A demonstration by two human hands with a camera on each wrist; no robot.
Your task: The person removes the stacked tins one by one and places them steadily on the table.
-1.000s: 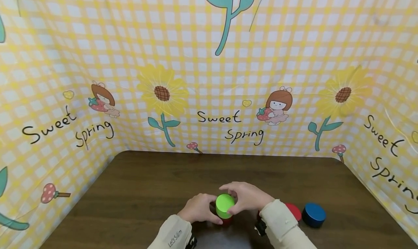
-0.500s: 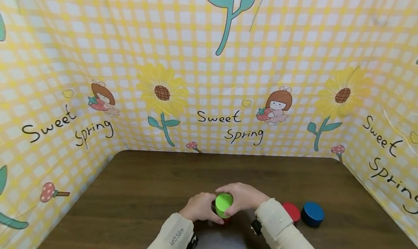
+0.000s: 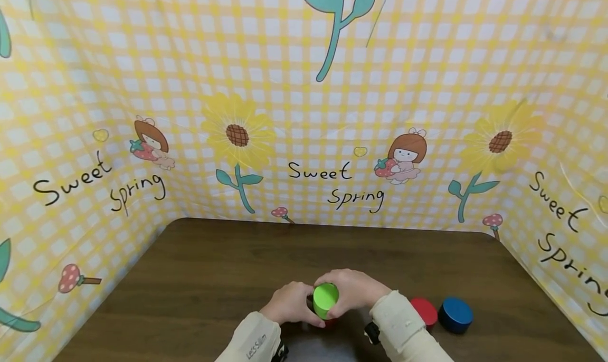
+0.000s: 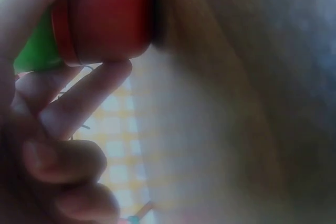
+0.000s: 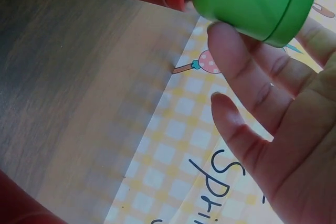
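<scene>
A round green tin [image 3: 325,301] stands stacked on a round red tin [image 4: 107,17] on the brown table. In the head view only a sliver of that lower tin shows below the green one. My left hand [image 3: 291,304] grips the red tin low on its left side, thumb in front and fingers behind. From the right, my right hand [image 3: 357,289] holds the green tin between thumb and fingers. The right wrist view shows the green tin's side against the red tin, with my fingers [image 5: 247,66] along it.
Right of my right forearm, a second red tin [image 3: 424,312] sits beside a blue tin [image 3: 455,315], the sleeve partly covering the red one. A yellow checked cloth [image 3: 304,114] rises around the wooden table [image 3: 228,256] at the back and both sides.
My right hand has moved slightly left and its thumb and fingers have closed in on the green tin. The left hand stays nearly still at the red tin.
</scene>
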